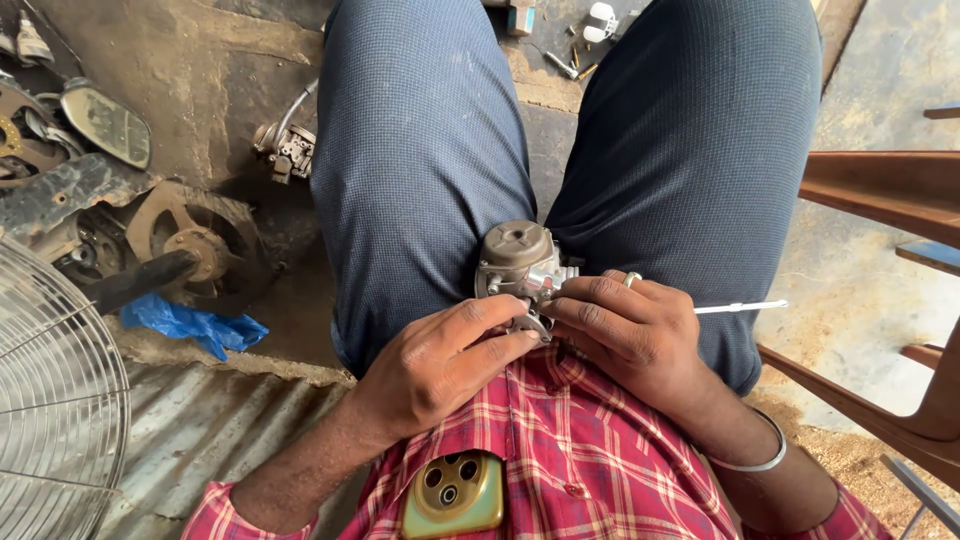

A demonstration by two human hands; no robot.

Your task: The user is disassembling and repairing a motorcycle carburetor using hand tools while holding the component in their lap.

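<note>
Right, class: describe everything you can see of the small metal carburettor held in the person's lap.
The carburettor is a small grey cast-metal body, dull and grimy, with a round domed cap on top and shinier fittings on its side. It sits upright between the knees. The left hand grips it from below; the right hand holds its side, fingers pinching a fitting.

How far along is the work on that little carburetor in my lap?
Done: the carburetor is off any engine and sits on the lap. In hand: the left hand steadies its underside while the right hand works a thin white tool at its side. Left: its domed cap is still on; another carburetor lies on the floor.
</note>
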